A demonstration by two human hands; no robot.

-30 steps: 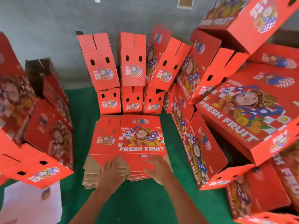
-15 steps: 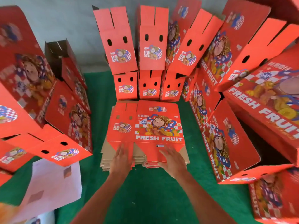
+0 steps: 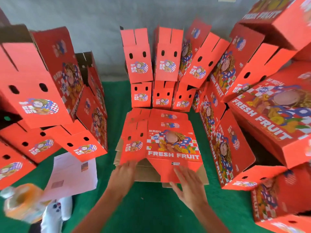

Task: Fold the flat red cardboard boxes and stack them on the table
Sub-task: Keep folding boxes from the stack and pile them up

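Observation:
A pile of flat red "FRESH FRUIT" cardboard boxes (image 3: 148,175) lies on the green table cover (image 3: 151,207) straight ahead of me. The top flat box (image 3: 168,143) is raised off the pile at its near side, so the brown cardboard beneath shows. My left hand (image 3: 123,174) holds the near left edge of this top box. My right hand (image 3: 186,182) holds its near red flap, fingers spread on top and thumb at the flap's edge. Folded red boxes (image 3: 151,64) stand stacked behind the pile.
More folded red boxes are piled at the left (image 3: 38,91) and the right (image 3: 272,115), crowding in on both sides. White paper sheets (image 3: 72,175) lie front left, beside a blurred orange object (image 3: 21,202). A grey wall (image 3: 101,31) rises behind.
The top flat box has come up off the pile and towards me with both hands on its near edge. The view has tilted, so the surrounding boxes look closer.

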